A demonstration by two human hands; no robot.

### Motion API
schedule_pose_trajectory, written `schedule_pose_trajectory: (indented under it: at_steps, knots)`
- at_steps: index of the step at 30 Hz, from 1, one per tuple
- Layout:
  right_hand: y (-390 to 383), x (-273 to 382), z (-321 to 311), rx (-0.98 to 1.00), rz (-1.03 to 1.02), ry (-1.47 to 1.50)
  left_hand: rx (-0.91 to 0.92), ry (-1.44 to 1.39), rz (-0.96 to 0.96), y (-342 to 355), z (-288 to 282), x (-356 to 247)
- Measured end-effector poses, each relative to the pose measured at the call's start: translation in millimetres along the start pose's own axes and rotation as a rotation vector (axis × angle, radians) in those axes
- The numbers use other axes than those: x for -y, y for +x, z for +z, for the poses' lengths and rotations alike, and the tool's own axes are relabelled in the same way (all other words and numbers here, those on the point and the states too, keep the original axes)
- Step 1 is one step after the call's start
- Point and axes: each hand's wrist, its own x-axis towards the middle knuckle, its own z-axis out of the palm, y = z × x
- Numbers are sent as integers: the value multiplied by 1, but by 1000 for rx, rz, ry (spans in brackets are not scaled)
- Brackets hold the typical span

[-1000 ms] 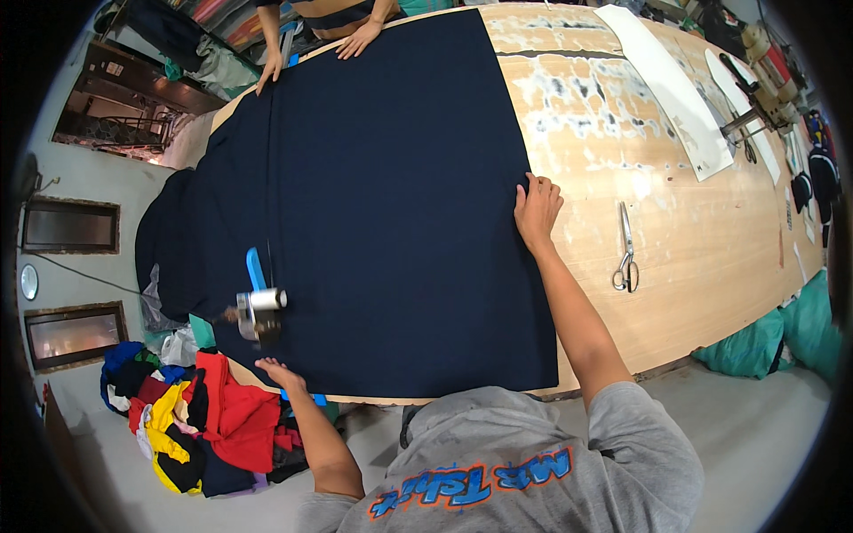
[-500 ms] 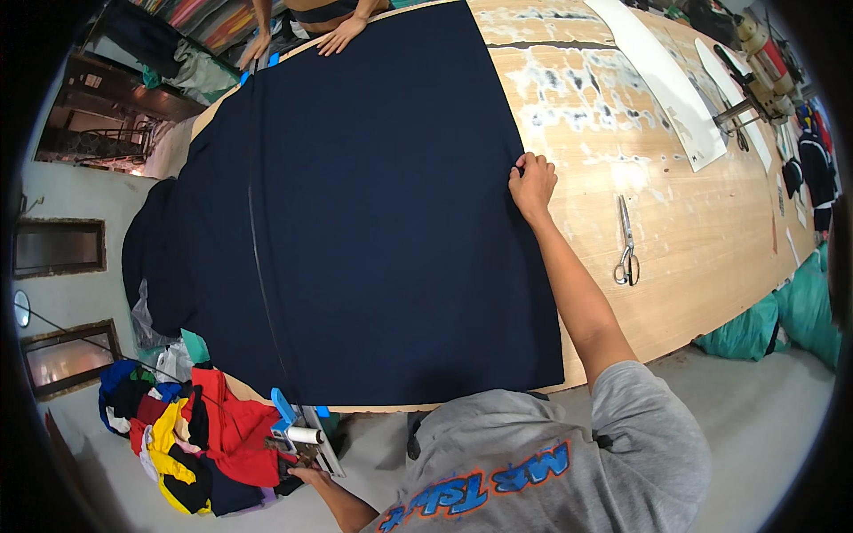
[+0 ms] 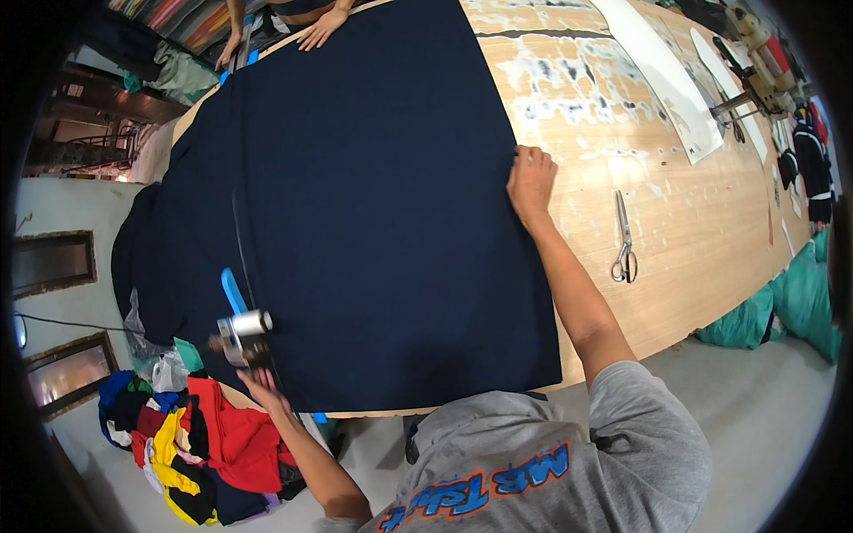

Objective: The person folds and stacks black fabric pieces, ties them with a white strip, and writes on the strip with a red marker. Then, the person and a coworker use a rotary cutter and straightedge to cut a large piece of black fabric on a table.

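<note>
A wide sheet of navy cloth (image 3: 382, 222) covers much of the table. Across its left part runs a thin dark rail (image 3: 238, 160). On this rail sits a cloth cutter (image 3: 242, 333) with a blue guard and a white cylinder. My left hand (image 3: 260, 389) is at its near end, closed on it as far as the motion blur shows. At the cloth's right edge, my right hand (image 3: 532, 182) has its fingers curled onto the fabric; the fingertips are partly hidden.
Scissors (image 3: 625, 238) lie on the bare wooden tabletop (image 3: 586, 293) at right. Beyond them are white pattern pieces (image 3: 662, 80) and a machine (image 3: 760, 67). Another person's hands (image 3: 322, 28) rest at the far edge. Coloured garments (image 3: 235, 435) are heaped below left; green sacks (image 3: 804, 293) stand at right.
My left hand has pushed the cutter from the near table edge up along the rail, onto the cloth. The right hand stays at the cloth's right edge. The view has shifted slightly.
</note>
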Motion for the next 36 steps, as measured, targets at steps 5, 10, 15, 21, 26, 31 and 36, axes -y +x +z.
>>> schedule_pose_trajectory:
  at_steps: [5, 10, 15, 21, 26, 31, 36]
  knots:
    - [-22, 64, 10, 205, -294, 138, 529, 96, 271, 25, 190, -99]
    - [-39, 38, 18, 207, -139, 17, 1028, 403, 597, -181, 395, -166]
    - [-49, -9, -2, 165, 13, -72, 1372, 477, 678, -247, 404, -104]
    - [-94, 4, -44, 107, 66, -54, 960, 428, 527, -226, 273, -20]
    - [-156, 11, -64, 268, 124, -81, 269, 501, 661, -157, 66, 44]
    - [-188, 33, -80, 72, 230, -237, -265, 1048, 457, -113, -215, 153]
    - [-258, 184, -104, 197, -123, 27, -165, 1137, 140, -125, -317, 175]
